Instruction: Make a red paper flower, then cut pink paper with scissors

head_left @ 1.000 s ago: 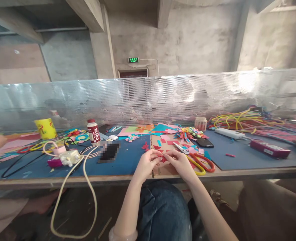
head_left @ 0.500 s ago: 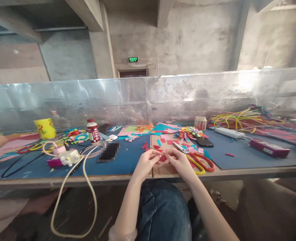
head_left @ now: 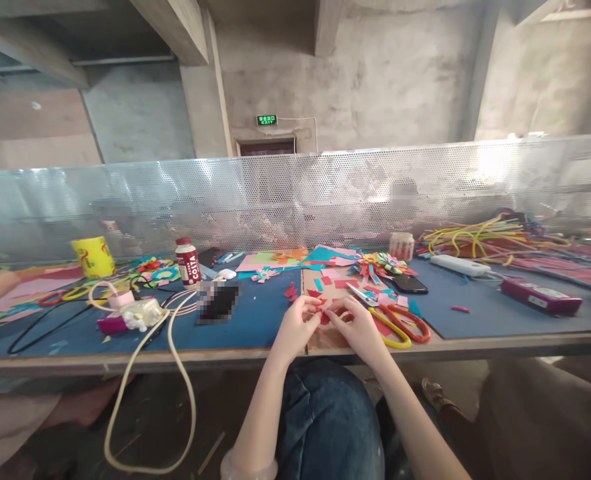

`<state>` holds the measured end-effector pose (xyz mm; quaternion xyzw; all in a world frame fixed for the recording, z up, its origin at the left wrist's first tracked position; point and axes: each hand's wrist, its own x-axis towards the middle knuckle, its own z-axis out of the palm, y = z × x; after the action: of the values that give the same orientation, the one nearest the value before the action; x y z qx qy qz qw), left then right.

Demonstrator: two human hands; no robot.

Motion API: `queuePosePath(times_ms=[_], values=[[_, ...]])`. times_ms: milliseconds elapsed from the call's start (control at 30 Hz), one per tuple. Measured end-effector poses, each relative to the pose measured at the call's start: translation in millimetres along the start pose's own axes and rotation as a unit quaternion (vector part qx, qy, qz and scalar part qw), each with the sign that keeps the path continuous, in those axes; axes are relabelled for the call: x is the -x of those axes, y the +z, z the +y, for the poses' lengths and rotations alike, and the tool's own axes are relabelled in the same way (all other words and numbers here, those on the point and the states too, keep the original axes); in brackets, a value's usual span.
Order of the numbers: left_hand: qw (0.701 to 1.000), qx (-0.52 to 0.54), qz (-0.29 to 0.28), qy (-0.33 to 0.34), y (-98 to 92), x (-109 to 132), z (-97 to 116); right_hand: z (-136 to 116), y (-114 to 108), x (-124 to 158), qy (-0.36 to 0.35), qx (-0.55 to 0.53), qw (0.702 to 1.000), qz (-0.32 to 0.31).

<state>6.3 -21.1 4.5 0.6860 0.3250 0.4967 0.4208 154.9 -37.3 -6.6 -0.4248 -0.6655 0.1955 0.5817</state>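
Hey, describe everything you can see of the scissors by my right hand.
The scissors lie among paper scraps beside your right hand. One looped handle is yellow, the other orange-red, both plastic-looking and spread apart. The silvery, metal-looking blades point away and leftward. Whether your hand touches them is unclear.

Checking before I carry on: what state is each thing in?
Left hand: fingers pinched on red paper
Right hand: fingertips at that paper, pinch unclear
Red paper: held up, folds too small to tell
Scissors: lying flat, blade opening unclear
Bottle: upright, capped
Black phone: lying flat, screen dark
Exit sign: lit
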Motion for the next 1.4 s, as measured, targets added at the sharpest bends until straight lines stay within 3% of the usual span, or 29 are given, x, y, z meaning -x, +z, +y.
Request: queuePosePath(times_ms=[767, 1400], values=[[0.995, -0.054, -0.018, 0.082, -2.6, 1, 4, 1, -1, -3, -0.020, 0.002, 1.000, -0.015], [0.996, -0.044, -0.010, 0.072, -2.2, 3, 9, 1, -6, -2, -0.007, -0.042, 0.999, -0.017]])
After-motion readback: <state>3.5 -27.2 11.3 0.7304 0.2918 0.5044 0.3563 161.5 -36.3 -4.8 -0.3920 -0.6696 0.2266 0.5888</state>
